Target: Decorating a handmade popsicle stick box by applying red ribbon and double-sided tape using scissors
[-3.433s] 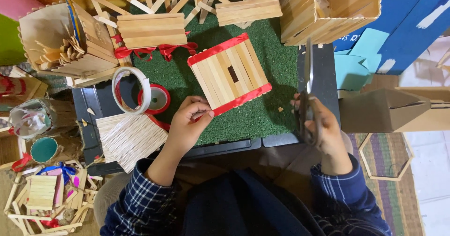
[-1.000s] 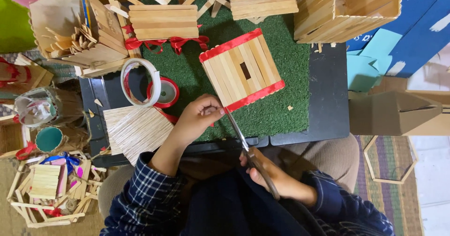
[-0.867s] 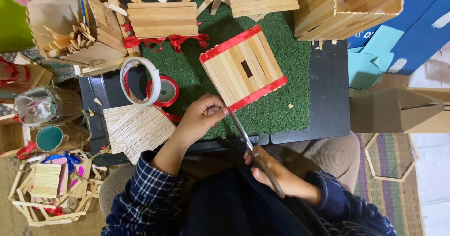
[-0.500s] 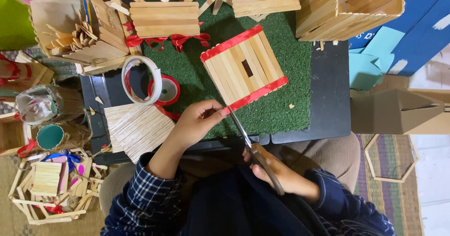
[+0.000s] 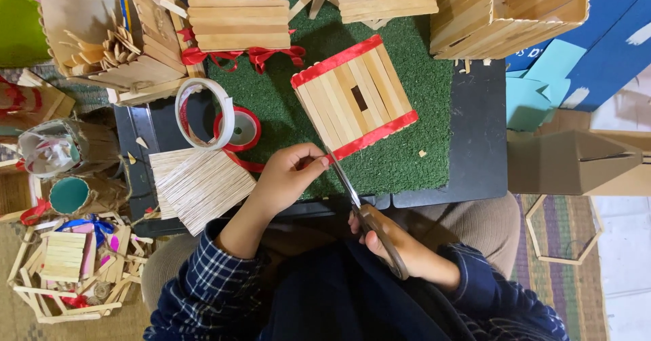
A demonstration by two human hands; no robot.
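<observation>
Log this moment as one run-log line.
left hand: pinching something small at scissors tip | right hand: gripping scissors handles | blades: beside stick panel corner, on green mat

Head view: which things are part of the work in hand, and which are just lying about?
In hand:
- left hand, pinching something small at the blades
- right hand working steel scissors
- red-edged wooden stick panel beside the blades

Lying about:
- white tape roll
- red ribbon spool
- loose stick pile
- open stick box
- green turf mat
</observation>
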